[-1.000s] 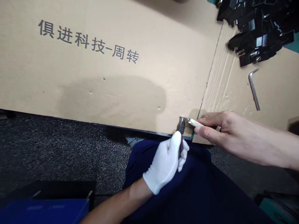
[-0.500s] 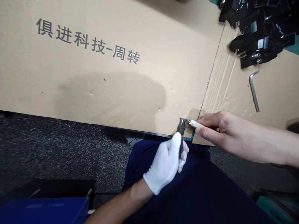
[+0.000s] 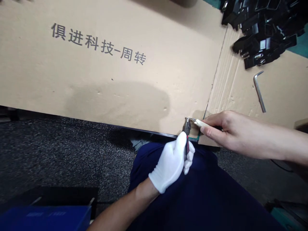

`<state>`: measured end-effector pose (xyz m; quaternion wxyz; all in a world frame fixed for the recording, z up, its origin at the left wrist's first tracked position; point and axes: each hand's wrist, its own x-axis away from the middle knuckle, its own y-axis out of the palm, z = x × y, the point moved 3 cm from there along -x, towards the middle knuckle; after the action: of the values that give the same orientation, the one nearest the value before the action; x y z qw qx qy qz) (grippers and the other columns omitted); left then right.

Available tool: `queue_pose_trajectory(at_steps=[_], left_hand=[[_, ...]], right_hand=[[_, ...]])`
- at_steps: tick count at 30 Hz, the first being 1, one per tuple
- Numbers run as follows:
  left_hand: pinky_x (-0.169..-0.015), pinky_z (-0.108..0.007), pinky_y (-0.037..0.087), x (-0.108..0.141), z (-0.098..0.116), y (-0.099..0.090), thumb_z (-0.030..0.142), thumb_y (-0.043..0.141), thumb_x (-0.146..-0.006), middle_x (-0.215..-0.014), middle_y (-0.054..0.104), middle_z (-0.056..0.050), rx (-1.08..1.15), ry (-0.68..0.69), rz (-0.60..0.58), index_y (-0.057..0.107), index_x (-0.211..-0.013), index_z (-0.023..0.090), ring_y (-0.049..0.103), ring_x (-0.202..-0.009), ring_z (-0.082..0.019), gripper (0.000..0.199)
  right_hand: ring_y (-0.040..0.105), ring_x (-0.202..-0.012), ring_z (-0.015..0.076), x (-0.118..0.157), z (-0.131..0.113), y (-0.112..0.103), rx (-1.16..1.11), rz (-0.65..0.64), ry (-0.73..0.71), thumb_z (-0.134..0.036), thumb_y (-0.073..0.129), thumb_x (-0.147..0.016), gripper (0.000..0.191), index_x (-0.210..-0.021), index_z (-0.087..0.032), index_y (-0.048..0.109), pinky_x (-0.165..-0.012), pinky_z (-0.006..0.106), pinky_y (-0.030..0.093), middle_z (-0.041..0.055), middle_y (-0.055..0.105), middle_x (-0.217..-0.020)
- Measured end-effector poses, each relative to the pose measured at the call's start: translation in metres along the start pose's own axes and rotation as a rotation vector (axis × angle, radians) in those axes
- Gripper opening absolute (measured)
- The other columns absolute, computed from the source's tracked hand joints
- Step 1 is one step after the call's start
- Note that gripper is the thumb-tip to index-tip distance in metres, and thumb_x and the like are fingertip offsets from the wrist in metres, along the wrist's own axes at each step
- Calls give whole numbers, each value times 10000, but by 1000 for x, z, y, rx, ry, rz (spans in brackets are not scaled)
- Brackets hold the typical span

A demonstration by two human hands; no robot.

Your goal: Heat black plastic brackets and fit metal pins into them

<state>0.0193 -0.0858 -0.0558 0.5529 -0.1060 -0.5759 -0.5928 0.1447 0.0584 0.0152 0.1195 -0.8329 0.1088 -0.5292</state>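
My left hand (image 3: 170,162), in a white glove, is wrapped round pliers (image 3: 187,127) with dark jaws and red on the handle. A small shiny metal piece (image 3: 187,119) shows at the tip of the jaws, too small to name. My bare right hand (image 3: 220,128) pinches a tool with a pale handle (image 3: 201,123) and a thin bent metal tip. That tip touches or nearly touches the small piece; which of the two I cannot tell. Both tools meet above the near edge of the cardboard (image 3: 130,106).
Black parts with metal pins (image 3: 260,45) are heaped at the upper right. Nearer to my right hand lies a hex key (image 3: 260,91). A blue box (image 3: 48,218) stands at the lower left, below the table edge. A seam runs through the cardboard.
The view has shifted slightly, so the printed lettering and hex key sit elsewhere in the picture. Both hands keep their holds, with the tool tip still at the small metal piece.
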Motion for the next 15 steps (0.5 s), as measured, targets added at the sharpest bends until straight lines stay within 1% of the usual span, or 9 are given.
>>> queue_pose_trajectory(at_steps=[4,7,10,12,15], left_hand=[[-377,-231,356,0,4,2,727,409,-959,-606,498,11,12,-9,7,567,-770,168,445,-425,-105,611],[-375,-233,357,0,6,4,742,426,-945,-599,485,16,30,-11,4,561,-767,169,432,-423,-103,615],[-379,-234,356,0,6,4,751,422,-941,-599,481,16,54,-16,-1,550,-757,171,424,-432,-102,622],[-380,-234,353,0,6,3,756,417,-939,-601,481,16,63,-26,-10,546,-757,172,417,-433,-100,625],[-382,-231,352,0,4,2,759,404,-942,-608,483,16,69,-34,-22,551,-770,169,415,-432,-96,632]], right_hand=[[367,-489,116,0,-2,-1,29,11,8,-528,428,-1018,476,-686,-205,538,-466,284,297,-28,444,-561],[370,-479,117,0,-5,-3,44,3,1,-550,399,-1023,498,-729,-203,601,-452,281,296,-25,451,-562],[374,-467,116,1,-7,-4,53,5,6,-561,423,-1011,488,-790,-194,657,-440,278,286,-23,457,-557],[374,-463,115,1,-6,-4,52,12,2,-560,439,-1004,482,-796,-190,666,-435,275,278,-22,460,-553],[377,-466,113,1,-5,-2,35,17,-21,-554,431,-1009,492,-755,-190,643,-442,274,283,-19,468,-556]])
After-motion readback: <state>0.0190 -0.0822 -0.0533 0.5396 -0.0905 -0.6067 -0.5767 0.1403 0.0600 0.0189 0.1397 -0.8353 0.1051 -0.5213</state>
